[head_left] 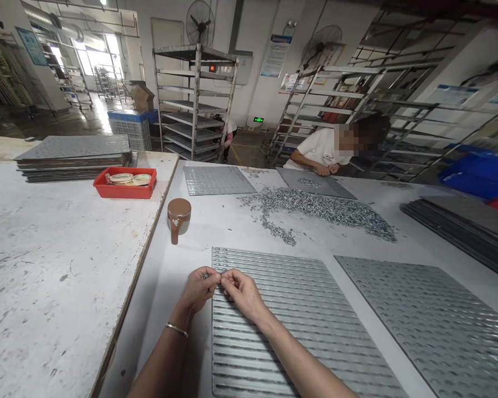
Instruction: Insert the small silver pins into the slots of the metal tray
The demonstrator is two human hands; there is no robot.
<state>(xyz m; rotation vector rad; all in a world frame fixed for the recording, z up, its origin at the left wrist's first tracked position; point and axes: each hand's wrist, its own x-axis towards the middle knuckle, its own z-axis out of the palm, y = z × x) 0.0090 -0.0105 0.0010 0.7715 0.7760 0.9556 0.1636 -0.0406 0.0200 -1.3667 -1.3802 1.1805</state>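
My left hand (199, 288) and my right hand (240, 292) meet fingertip to fingertip over the near left edge of a grey ribbed metal tray (290, 320). Both are pinched closed. A few small metal pieces show in the left fingers; what the right fingers pinch is too small to name. A thin bracelet sits on my left wrist. A long heap of small silvery metal parts (315, 207) lies on the table beyond the tray.
A second tray (431, 315) lies to the right, two more (218, 179) farther back. A brown lidded cup (179, 217) stands left of the heap. A red bin with tape rolls (125, 182) and stacked trays (74, 157) sit on the left table. A seated person (327, 152) works across the table.
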